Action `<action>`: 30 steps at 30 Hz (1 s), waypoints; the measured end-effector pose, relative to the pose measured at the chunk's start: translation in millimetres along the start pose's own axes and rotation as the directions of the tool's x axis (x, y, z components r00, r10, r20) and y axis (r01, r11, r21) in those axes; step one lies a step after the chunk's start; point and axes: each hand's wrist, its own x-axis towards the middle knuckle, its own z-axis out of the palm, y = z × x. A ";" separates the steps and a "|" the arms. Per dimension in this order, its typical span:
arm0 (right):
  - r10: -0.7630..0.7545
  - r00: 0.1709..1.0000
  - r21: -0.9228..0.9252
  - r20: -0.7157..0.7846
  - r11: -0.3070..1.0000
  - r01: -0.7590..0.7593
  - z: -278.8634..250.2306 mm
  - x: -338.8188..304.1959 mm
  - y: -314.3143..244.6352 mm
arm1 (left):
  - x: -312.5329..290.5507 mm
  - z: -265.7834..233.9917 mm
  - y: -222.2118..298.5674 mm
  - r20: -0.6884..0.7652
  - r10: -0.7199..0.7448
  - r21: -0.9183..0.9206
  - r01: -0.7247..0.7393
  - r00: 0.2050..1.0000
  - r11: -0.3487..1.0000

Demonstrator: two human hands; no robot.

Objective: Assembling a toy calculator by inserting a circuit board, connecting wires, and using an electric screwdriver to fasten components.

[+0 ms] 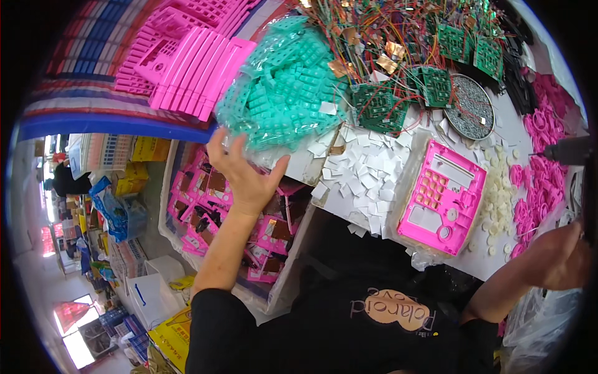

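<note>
Reaching left hand point(240, 171), fingers spread, touches clear bag of teal keypads point(283, 87) on counter point(511, 134); pink faceplate point(443, 196) right of bag; right hand point(560, 258) right of faceplate, grip unclear.

Stacked pink slotted panels point(187, 59) lie at the tabletop's point(517, 124) far left, with green circuit boards point(380, 106) tangled in coloured wires beyond. White paper squares point(358, 177) spread beside a pink keypad shell point(443, 196) (face up), and a round dish of small screws point(471, 106) sits behind it.
</note>
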 end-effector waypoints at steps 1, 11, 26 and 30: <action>0.046 0.999 0.041 -0.012 0.998 -0.046 21.2 6.4 -20.5 | -3.8 -1.1 -2.8 0.018 -0.135 0.035 0.135 0.991 0.990; -0.062 0.718 0.254 0.693 0.953 -0.163 294.2 -15.6 -44.3 | -1.4 41.3 9.1 0.139 -0.499 -0.565 0.482 0.856 0.670; 0.103 0.555 0.159 0.825 0.901 -0.403 316.9 -17.8 -29.5 | -7.0 16.8 -19.9 0.076 -0.340 -0.204 0.348 0.937 0.915; 0.077 0.710 0.161 0.700 0.952 -0.262 308.4 -30.8 -27.9 | 7.1 -2.9 40.6 -0.048 -0.227 -0.145 0.218 0.973 0.965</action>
